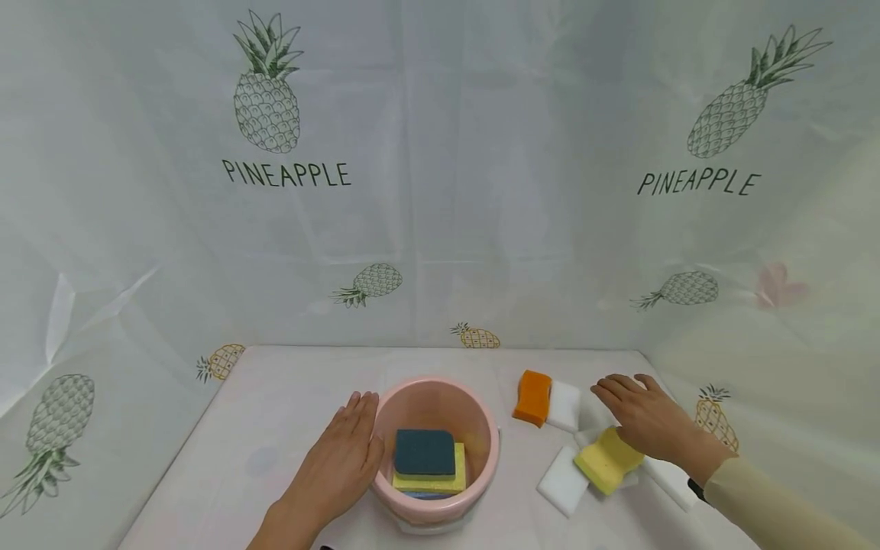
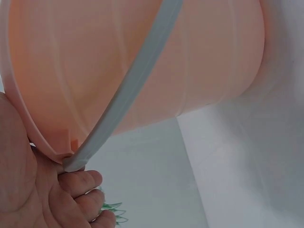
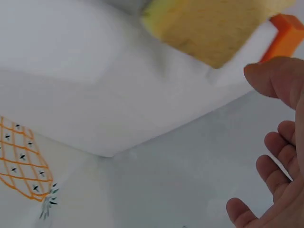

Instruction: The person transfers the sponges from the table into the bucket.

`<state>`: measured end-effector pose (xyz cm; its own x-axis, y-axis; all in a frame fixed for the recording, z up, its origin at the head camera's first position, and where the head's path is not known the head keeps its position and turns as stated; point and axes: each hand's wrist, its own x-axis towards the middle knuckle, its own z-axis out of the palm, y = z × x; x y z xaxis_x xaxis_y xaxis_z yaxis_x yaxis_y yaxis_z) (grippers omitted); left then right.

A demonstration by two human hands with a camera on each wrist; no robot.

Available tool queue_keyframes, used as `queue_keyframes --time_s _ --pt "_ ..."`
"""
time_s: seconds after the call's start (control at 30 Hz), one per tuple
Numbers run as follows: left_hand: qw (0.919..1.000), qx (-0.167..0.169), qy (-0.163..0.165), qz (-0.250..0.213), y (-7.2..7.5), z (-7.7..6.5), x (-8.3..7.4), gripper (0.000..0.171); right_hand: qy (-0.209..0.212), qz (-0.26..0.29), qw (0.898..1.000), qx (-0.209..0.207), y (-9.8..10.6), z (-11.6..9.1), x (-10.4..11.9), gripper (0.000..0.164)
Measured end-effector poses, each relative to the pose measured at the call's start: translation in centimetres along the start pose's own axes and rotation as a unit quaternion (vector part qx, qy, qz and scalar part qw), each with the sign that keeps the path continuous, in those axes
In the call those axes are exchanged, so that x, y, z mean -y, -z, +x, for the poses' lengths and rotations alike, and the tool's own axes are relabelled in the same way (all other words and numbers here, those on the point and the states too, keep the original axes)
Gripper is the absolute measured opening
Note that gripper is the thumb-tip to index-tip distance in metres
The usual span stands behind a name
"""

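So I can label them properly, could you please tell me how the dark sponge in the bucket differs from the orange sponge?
The dark sponge is deep blue-green on top; the orange sponge is bright orange. The dark sponge lies inside the bucket, on a yellow sponge; the orange sponge lies outside, on the table. Neither is held.

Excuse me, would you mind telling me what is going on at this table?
A person is handling sponges and a pink bucket. The left hand rests against the bucket's rim; inside, a dark-topped sponge lies over a yellow one. The right hand is close to a loose yellow sponge on the table and grips nothing. An orange sponge lies beside a white piece farther back.
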<state>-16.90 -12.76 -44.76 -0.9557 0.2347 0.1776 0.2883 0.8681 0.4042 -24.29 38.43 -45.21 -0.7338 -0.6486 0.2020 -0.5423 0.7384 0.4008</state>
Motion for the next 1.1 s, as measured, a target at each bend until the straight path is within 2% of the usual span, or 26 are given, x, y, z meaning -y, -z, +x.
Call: queue_keyframes --time_s 0.23,0.5,0.8,0.93,1.1 --pt "0.9999 0.004 0.004 -0.011 -0.2 -0.3 0.0 0.058 0.009 0.048 0.996 0.073 -1.3 -2.2 0.1 0.073" --pt "1.0000 0.001 0.001 -0.009 -0.2 -0.2 0.0 0.057 -0.014 0.071 0.994 0.084 -1.7 -2.6 0.2 0.071" --pt "0.9999 -0.003 0.002 -0.010 -0.1 -0.2 0.1 0.057 -0.053 0.130 0.978 0.157 -2.4 -3.2 1.0 0.074" --pt "0.9999 -0.003 0.002 -0.010 -0.1 -0.2 0.1 0.057 -0.059 0.136 0.976 0.159 -2.9 -3.5 1.0 0.073" --pt "0.9999 -0.001 0.003 -0.015 -0.1 -0.2 0.1 0.058 -0.057 0.145 0.978 0.135 -2.9 -3.6 0.7 0.066"
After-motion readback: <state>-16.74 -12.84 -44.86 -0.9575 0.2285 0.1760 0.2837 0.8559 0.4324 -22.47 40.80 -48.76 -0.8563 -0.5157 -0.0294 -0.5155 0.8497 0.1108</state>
